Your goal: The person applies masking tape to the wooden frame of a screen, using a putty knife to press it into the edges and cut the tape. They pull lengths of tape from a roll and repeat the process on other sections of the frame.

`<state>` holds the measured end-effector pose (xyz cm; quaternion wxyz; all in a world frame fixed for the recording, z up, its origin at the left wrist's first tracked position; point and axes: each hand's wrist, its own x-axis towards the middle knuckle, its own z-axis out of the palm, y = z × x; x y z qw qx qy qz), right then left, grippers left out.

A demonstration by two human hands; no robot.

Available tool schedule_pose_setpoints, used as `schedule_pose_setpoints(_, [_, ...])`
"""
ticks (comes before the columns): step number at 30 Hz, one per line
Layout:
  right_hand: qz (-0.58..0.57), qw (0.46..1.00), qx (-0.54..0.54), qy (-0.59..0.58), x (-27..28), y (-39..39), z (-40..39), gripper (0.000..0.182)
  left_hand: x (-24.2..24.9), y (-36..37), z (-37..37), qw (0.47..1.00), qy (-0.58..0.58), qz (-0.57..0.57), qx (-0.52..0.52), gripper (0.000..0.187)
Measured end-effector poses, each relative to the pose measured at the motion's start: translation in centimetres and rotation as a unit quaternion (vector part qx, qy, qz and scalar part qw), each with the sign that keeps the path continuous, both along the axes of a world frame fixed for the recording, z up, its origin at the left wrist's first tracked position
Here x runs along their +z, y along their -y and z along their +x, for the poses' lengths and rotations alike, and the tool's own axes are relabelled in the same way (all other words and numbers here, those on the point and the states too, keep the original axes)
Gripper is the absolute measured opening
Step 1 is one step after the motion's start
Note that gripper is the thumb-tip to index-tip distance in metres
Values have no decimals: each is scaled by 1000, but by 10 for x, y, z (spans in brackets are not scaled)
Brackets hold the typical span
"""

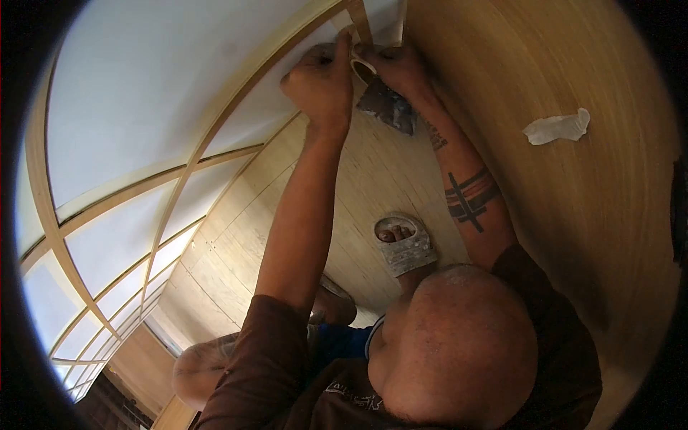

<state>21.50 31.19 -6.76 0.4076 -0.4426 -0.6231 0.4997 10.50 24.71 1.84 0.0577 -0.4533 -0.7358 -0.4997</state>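
At the top of the head view, both hands work close together where the lattice panel meets the wood-grain surface. My left hand (321, 84) has its fingers curled, with one digit stretched up against the wooden frame strip (360, 23); I cannot tell what is pinched in it. My right hand (394, 70) is closed around a pale ring that looks like a roll of tape (364, 70), seen partly edge-on. Just below the right hand is a dark, paint-spattered flat piece (388, 109), its upper part hidden behind the hand.
The white panel (150, 79) with wooden lattice strips (192, 166) runs along the left. To the right stands a wood-grain surface (595, 215) bearing a crumpled whitish scrap (557, 127). A sandalled foot (403, 244) and bent knees occupy the plank-patterned floor (236, 236).
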Motion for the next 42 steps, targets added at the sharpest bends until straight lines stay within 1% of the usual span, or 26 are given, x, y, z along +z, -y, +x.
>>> schedule_pose_setpoints(1, [16,1000,-2,-19,-3,-1,-2,45,-7,0,-2,1000,0,0,0,48])
schedule_pose_setpoints(3, [32,999,-5,-39,-7,-4,-2,45,-19,0,-4,995,-49,-80,14,48])
schedule_pose_setpoints(4, [57,998,-2,7,-9,-6,0,53,-24,1,-6,995,-49,-80,14,48])
schedule_pose_setpoints(5, [81,995,0,53,-10,-6,2,61,-30,1,-8,992,-33,-123,7,45])
schedule_pose_setpoints(6, [81,995,-1,53,-2,-4,3,61,-33,1,-9,986,-17,-165,0,42])
schedule_pose_setpoints(8, [-73,990,22,121,23,3,9,57,-38,0,-11,988,-18,-155,-9,41])
schedule_pose_setpoints(10, [-71,990,21,120,26,5,11,55,-37,0,-11,989,-17,-144,-17,41])
schedule_pose_setpoints(12, [-68,991,22,117,19,5,9,54,-35,1,-12,986,-16,-165,-23,41])
schedule_pose_setpoints(14, [-34,997,29,56,-5,3,9,54,-43,-2,-15,988,-30,-148,-24,41])
schedule_pose_setpoints(15, [-35,997,29,56,-5,4,11,54,-45,-2,-15,990,-43,-131,-25,41])
schedule_pose_setpoints(17, [19,997,46,52,-6,10,18,55,-48,-1,-15,989,-42,-137,-22,41])
schedule_pose_setpoints(18, [19,997,46,54,-1,15,22,55,-48,0,-14,989,-42,-142,-19,41])
schedule_pose_setpoints(19, [23,995,47,84,6,21,27,54,-49,-1,-14,989,-40,-141,-19,41])
schedule_pose_setpoints(20, [27,992,48,112,13,26,31,53,-49,-1,-13,986,-39,-164,-13,42])
schedule_pose_setpoints(21, [28,992,48,113,8,27,34,53,-49,-1,-13,982,-37,-187,-6,42])
schedule_pose_setpoints(24, [28,991,54,123,-4,37,38,54,-51,0,-10,985,-51,-167,-12,42])
schedule_pose_setpoints(26, [-3,993,23,118,-8,44,39,55,-54,-1,-11,983,-63,-170,-5,42])
schedule_pose_setpoints(28, [0,994,18,112,-3,46,37,54,-56,-2,-11,982,-74,-173,3,43])
schedule_pose_setpoints(30, [3,994,14,105,3,44,36,53,-56,-1,-11,982,-57,-182,0,43])
schedule_pose_setpoints(32, [20,987,27,155,8,40,35,52,-55,-1,-11,982,-60,-180,4,45])
schedule_pose_setpoints(35, [26,984,21,173,15,36,30,48,-52,0,-11,980,-67,-185,5,47])
schedule_pose_setpoints(39, [41,986,-7,163,-2,23,21,45,-50,-1,-11,978,-54,-202,-2,49])
schedule_pose_setpoints(41, [-3,986,20,168,-16,9,19,43,-48,0,-9,978,-55,-200,3,48])
schedule_pose_setpoints(42, [-3,986,20,167,-8,10,19,43,-47,0,-9,978,-56,-199,6,48])
